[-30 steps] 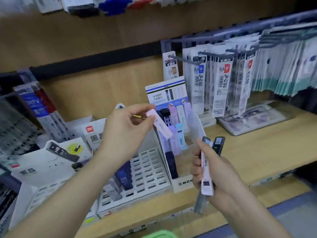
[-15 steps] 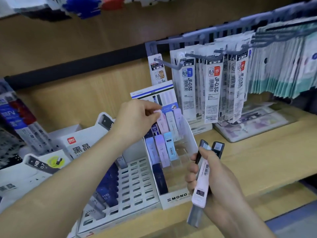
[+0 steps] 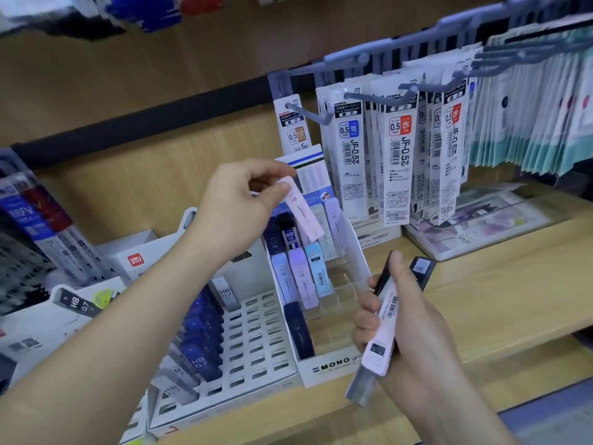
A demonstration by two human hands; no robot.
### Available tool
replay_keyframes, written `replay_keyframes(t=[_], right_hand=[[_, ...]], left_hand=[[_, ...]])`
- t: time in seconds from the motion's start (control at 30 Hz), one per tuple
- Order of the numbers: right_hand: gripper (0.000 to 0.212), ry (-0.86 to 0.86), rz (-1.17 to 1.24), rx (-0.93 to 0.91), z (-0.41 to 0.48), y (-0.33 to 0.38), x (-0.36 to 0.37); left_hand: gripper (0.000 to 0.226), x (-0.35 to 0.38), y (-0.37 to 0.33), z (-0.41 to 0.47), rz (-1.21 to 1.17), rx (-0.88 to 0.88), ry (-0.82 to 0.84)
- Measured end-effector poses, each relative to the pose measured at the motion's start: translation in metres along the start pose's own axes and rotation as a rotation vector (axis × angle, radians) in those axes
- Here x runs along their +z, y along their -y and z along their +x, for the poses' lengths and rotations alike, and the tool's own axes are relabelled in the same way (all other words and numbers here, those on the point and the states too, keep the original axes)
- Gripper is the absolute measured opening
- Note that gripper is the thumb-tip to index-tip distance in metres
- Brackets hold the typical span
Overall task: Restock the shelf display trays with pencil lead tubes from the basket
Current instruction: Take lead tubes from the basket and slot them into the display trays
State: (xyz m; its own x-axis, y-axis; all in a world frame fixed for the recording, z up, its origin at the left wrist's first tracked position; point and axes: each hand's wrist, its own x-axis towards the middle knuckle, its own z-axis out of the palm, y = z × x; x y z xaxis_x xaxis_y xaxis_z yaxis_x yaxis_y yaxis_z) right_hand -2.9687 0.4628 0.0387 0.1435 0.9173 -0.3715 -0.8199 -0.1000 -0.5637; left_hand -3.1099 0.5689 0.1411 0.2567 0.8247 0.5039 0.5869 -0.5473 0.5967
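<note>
Nearest, low right: right hand curled round a bundle of spare tubes, one pale with a barcode, two dark caps poking up by the thumb, a grey end hanging below the palm; same grip as a second back. Just beyond, to the left: left hand pinching a pale pink tube by its top end between thumb and forefinger, other fingers loosely bent. Changed: half a second ago down at the back row of the MONO tray, fingertips among the tube tops; now raised, tube tilted, lower end aimed at that back row, touching or just clear, cannot tell. Probably not seated yet, so one slot still to fill before drawing on the right-hand bundle. Middle row partly filled, front slots mostly bare. Left of it, white slotted tray with blue tubes. Farther back, refill packs on hooks. Basket not in view.
</note>
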Motion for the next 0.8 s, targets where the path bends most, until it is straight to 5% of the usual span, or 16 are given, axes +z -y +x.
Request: replay_keyframes(t=[0.17,0.3,0.5,0.8], right_hand=[[0.045,0.022,0.015,0.010,0.002,0.004,0.002],[0.021,0.053,-0.040,0.007,0.003,0.008,-0.004],[0.008,0.041,-0.182,-0.046,0.005,0.007,-0.006],[0.005,0.114,-0.157,0.116,0.013,0.010,-0.013]], left_hand=[[0.012,0.007,-0.002,-0.012,0.014,-0.038,0.074],[0.014,0.012,-0.001,-0.013,-0.046,-0.042,0.119],[0.016,0.032,0.003,-0.021,0.183,0.036,0.200],[0.020,0.052,0.004,-0.024,0.519,0.283,0.319]])
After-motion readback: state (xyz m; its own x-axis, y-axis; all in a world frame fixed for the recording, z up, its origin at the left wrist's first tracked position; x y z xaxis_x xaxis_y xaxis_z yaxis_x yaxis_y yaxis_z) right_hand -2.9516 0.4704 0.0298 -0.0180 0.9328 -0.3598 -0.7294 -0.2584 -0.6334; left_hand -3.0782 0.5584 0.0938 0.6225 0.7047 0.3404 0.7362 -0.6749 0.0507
